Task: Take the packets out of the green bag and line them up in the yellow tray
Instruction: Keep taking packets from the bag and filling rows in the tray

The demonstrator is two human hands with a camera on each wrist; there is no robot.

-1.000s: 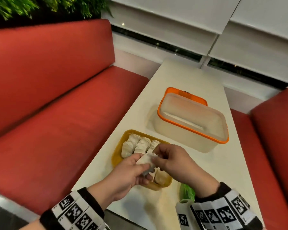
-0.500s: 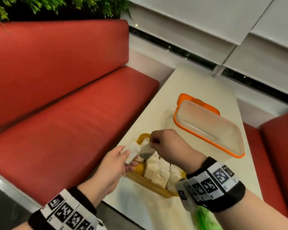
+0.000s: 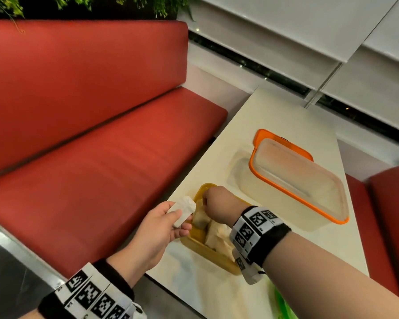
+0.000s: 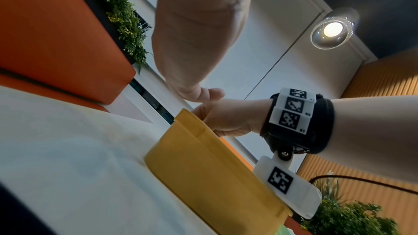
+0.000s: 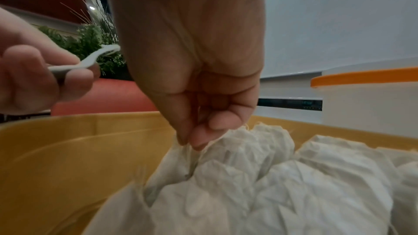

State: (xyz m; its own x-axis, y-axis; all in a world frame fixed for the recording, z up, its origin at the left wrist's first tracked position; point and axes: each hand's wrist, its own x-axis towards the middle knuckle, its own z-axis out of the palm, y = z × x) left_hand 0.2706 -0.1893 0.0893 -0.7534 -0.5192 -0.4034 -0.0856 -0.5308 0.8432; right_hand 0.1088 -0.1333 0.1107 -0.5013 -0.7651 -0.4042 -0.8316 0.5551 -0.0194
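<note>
My right hand [image 3: 214,204] reaches down into the tray [image 3: 209,250], which sits at the bench's [image 3: 286,107] left edge near its near corner. In the right wrist view my thumb and forefinger [image 5: 199,137] pinch the gathered top of 1 packet [image 5: 178,160] lying in the tray's left end, with the other fingers curled in behind. More white packets [image 5: 316,176] lie crumpled side by side to its right, touching each other and filling the rest of the tray as far as I can see; I cannot count them.

My left hand [image 3: 158,229] hangs just off the bench's left edge, beside the tray and not touching it. Its thumb and fingers grasp 1 loose packet [image 3: 184,209], held up level with the tray's rim; the right wrist view shows that packet [image 5: 90,61] edge-on between my fingertips. In the left wrist view only the heel of the left hand [image 4: 192,45] and 1 fingertip show, above the tray's outer wall [image 4: 203,176].

The bag [image 3: 283,305] shows as a green strip at the bench's near edge, partly hidden under my right forearm; its opening is out of sight.

A clear box [image 3: 295,180] with an orange rim stands toward the bench's right side, beyond the tray and apart from it. A red seat [image 3: 101,157] runs along the bench's left side.
</note>
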